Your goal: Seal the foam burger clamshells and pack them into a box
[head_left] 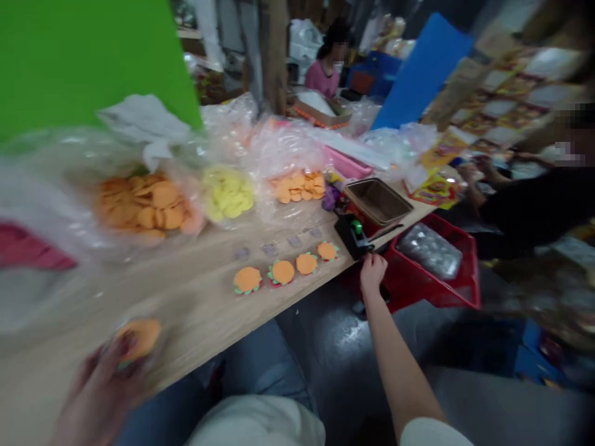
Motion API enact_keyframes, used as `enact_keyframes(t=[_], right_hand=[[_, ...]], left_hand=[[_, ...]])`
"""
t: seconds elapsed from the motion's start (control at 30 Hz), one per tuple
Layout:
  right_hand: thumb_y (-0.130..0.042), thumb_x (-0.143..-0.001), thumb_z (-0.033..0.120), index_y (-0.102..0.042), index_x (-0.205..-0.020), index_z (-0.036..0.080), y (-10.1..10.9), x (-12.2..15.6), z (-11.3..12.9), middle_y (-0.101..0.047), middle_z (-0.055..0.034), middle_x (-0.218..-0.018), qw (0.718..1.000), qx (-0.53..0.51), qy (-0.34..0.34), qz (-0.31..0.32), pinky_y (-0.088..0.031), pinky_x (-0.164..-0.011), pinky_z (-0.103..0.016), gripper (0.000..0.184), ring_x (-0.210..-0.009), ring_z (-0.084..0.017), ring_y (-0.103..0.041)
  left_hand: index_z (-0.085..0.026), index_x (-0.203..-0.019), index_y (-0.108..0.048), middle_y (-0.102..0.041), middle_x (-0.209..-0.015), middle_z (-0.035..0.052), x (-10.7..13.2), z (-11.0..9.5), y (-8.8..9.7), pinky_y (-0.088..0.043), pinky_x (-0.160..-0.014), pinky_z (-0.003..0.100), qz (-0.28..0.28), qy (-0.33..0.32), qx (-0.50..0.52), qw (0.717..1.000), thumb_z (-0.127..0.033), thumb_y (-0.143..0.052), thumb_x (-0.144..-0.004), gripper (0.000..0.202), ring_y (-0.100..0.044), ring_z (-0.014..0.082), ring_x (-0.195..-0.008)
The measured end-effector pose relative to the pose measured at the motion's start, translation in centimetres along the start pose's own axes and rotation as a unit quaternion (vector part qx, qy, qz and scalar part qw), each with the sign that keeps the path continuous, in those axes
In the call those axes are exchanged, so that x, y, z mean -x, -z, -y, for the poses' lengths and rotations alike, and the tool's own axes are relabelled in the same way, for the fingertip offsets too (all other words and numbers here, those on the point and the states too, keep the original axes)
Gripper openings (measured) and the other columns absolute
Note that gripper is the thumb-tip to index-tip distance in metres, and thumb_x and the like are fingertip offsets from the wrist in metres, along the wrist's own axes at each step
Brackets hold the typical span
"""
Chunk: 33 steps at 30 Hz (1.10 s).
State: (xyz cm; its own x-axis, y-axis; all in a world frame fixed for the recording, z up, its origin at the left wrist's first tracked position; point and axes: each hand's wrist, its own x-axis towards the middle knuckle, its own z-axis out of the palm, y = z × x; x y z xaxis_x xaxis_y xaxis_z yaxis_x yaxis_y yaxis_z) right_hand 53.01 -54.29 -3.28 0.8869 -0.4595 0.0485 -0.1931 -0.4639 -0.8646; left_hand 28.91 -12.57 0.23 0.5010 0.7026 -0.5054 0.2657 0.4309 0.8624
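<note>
At the desk (195,303) edge, left hand (100,384) pinches an orange disc (139,337) flat; right hand (372,272), grip unreadable, rests beside a black device (353,236).

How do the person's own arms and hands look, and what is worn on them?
The right hand is bare, as is its forearm; a short white sleeve shows at the upper arm. The left hand is blurred but ungloved; no sleeve, watch or ring can be seen.

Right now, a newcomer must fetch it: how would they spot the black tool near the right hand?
Follow the wooden table to its right corner, past the row of four orange discs. Just above the right hand sits the black tool, alone in having a green knob.
</note>
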Motion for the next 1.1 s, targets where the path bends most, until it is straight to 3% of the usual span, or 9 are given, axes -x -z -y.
enact_keyframes(t=[0.1, 0.2, 0.3, 0.4, 0.47, 0.57, 0.73, 0.9, 1.1], right_hand=[[-0.036, -0.081, 0.04, -0.059, -0.075, 0.012, -0.9, 3.7, -0.3, -0.058, -0.0123, -0.072, 0.999, 0.041, -0.007, -0.021, -0.042, -0.073, -0.037, 0.037, -0.081, -0.024, -0.053], [-0.037, -0.082, 0.045, -0.06, -0.09, 0.011, -2.8, 9.3, 1.2, -0.059, -0.0089, -0.073, 0.999, 0.015, 0.038, 0.0, -0.044, -0.066, -0.034, 0.043, -0.07, -0.021, -0.054], [-0.05, -0.078, 0.047, -0.062, -0.097, 0.014, -5.0, 17.7, 5.3, -0.06, -0.0047, -0.07, 0.961, -0.036, 0.099, 0.256, -0.045, -0.062, -0.03, 0.04, -0.062, -0.016, -0.053], [-0.051, -0.082, 0.036, -0.041, -0.128, 0.019, -7.7, 25.8, 9.9, -0.059, 0.0002, -0.069, 0.845, -0.119, 0.126, 0.506, -0.045, -0.06, -0.027, 0.051, -0.06, -0.013, -0.053], [-0.051, -0.082, 0.029, -0.027, -0.136, 0.022, -9.4, 29.0, 11.8, -0.057, 0.0034, -0.068, 0.798, -0.166, 0.149, 0.56, -0.045, -0.064, -0.026, 0.059, -0.062, -0.011, -0.053], [-0.051, -0.082, 0.025, -0.019, -0.138, 0.023, -10.9, 30.7, 12.8, -0.056, 0.0049, -0.067, 0.777, -0.19, 0.162, 0.577, -0.045, -0.066, -0.025, 0.064, -0.063, -0.011, -0.053], [-0.053, -0.081, 0.026, -0.02, -0.138, 0.025, -11.5, 31.1, 12.9, -0.057, 0.0047, -0.066, 0.778, -0.19, 0.152, 0.579, -0.044, -0.064, -0.026, 0.065, -0.062, -0.011, -0.052], [-0.053, -0.08, 0.024, -0.016, -0.139, 0.024, -11.6, 32.0, 13.2, -0.055, 0.0046, -0.065, 0.796, -0.187, 0.113, 0.564, -0.045, -0.062, -0.026, 0.07, -0.06, -0.011, -0.052], [-0.057, -0.077, 0.025, -0.014, -0.139, 0.024, -11.6, 31.9, 13.4, -0.053, 0.0074, -0.059, 0.783, -0.185, 0.067, 0.59, -0.044, -0.058, -0.024, 0.076, -0.056, -0.01, -0.05]], left_hand=[[-0.022, -0.079, -0.056, -0.065, -0.077, -0.011, 0.6, 0.5, 0.0, -0.051, -0.068, 0.023, 0.036, -0.002, 0.156, 0.987, -0.027, -0.066, -0.073, 0.012, -0.06, 0.0086, -0.073], [-0.019, -0.09, -0.057, -0.063, -0.086, -0.0028, 0.8, 0.2, 0.1, -0.049, -0.062, 0.023, 0.04, -0.022, 0.173, 0.984, -0.03, -0.07, -0.068, 0.028, -0.06, 0.0107, -0.075], [-0.02, -0.094, -0.055, -0.061, -0.089, 0.0, 1.3, -0.5, 0.5, -0.049, -0.059, 0.022, 0.088, -0.02, 0.18, 0.979, -0.035, -0.07, -0.068, 0.034, -0.06, 0.0104, -0.072], [-0.022, -0.093, -0.054, -0.059, -0.09, -0.0013, 2.1, -1.2, 1.0, -0.049, -0.058, 0.021, 0.119, -0.022, 0.179, 0.976, -0.035, -0.07, -0.067, 0.033, -0.059, 0.0095, -0.07], [-0.022, -0.092, -0.053, -0.059, -0.091, -0.0017, 2.5, -1.5, 1.6, -0.049, -0.059, 0.021, 0.123, -0.023, 0.171, 0.977, -0.034, -0.07, -0.068, 0.031, -0.059, 0.0098, -0.072], [-0.022, -0.093, -0.052, -0.059, -0.094, -0.0004, 2.7, -1.8, 2.8, -0.049, -0.061, 0.022, 0.139, -0.022, 0.154, 0.978, -0.034, -0.068, -0.071, 0.029, -0.059, 0.0106, -0.076], [-0.021, -0.094, -0.052, -0.059, -0.097, 0.0012, 2.9, -1.6, 4.3, -0.048, -0.066, 0.024, 0.157, -0.022, 0.142, 0.977, -0.036, -0.066, -0.072, 0.03, -0.059, 0.0131, -0.083], [-0.021, -0.095, -0.051, -0.059, -0.096, 0.0017, 2.8, -1.4, 4.5, -0.048, -0.068, 0.024, 0.169, -0.023, 0.135, 0.976, -0.036, -0.066, -0.072, 0.031, -0.06, 0.0148, -0.086], [-0.021, -0.095, -0.051, -0.06, -0.096, 0.0019, 2.9, -1.7, 4.3, -0.048, -0.066, 0.024, 0.173, -0.018, 0.121, 0.977, -0.037, -0.068, -0.07, 0.034, -0.06, 0.0138, -0.081]])
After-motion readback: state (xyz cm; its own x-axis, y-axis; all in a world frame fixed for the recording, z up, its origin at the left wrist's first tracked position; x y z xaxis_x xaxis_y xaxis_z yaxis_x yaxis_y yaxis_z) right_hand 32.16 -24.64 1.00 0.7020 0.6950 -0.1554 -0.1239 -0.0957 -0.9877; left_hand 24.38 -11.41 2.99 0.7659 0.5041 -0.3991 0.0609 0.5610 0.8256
